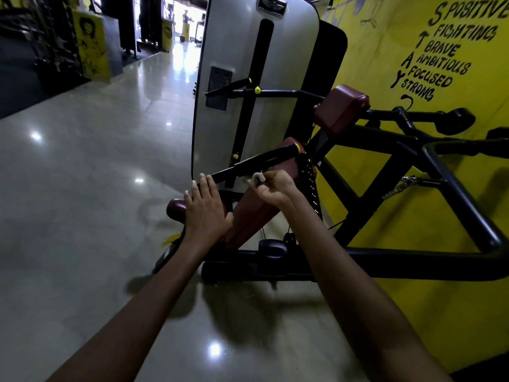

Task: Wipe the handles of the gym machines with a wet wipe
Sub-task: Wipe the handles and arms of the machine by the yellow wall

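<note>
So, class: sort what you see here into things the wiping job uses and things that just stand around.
Job:
wet wipe, held in right hand
left hand
black handle

Standing around:
grey weight-stack cover
maroon pad
yellow wall

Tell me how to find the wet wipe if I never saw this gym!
Look at the tall silver weight cover by the yellow wall. Below it, the right hand grips the wet wipe beside a black handle. It's the only small white thing among dark bars.
</note>
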`<state>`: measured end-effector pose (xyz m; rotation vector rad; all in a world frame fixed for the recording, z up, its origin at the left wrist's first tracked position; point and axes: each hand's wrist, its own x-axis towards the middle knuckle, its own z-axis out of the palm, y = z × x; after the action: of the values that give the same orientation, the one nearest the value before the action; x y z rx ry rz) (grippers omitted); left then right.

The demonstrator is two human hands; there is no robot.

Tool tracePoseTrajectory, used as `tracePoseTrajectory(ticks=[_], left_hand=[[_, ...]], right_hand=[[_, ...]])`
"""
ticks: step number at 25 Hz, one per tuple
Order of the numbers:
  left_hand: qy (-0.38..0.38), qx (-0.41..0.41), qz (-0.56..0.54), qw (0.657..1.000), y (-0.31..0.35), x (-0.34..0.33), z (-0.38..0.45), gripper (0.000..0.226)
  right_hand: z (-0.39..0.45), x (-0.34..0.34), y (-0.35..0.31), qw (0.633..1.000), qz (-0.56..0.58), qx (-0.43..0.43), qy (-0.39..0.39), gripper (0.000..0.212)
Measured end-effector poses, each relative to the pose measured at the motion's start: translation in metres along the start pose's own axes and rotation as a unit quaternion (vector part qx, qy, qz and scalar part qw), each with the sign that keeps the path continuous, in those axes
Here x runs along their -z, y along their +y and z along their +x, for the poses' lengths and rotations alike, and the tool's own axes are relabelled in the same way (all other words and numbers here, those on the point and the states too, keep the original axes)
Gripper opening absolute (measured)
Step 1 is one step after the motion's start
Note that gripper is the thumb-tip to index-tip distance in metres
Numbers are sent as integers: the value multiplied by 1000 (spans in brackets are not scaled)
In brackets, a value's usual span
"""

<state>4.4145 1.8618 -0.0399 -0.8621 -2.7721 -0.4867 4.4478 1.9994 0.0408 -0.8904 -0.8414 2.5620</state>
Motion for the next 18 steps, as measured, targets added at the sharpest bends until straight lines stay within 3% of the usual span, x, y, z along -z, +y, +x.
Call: tracePoseTrajectory(ticks=[4, 8, 12, 18], left_hand=[[-3, -1, -7, 1000, 1, 3, -1, 94], [2, -2, -2, 1000, 0, 2, 0, 93], [-2, 0, -7, 1000, 0, 1, 0, 95], [1, 0, -6, 1000, 1, 2, -1, 94]], right_hand=[[-4, -1, 7, 999, -36, -20, -14, 37], [3, -3, 5, 998, 47, -15, 26, 31], [5, -8, 16, 999, 13, -40, -32, 39], [-11, 4, -20, 1000, -2, 28, -11, 47]])
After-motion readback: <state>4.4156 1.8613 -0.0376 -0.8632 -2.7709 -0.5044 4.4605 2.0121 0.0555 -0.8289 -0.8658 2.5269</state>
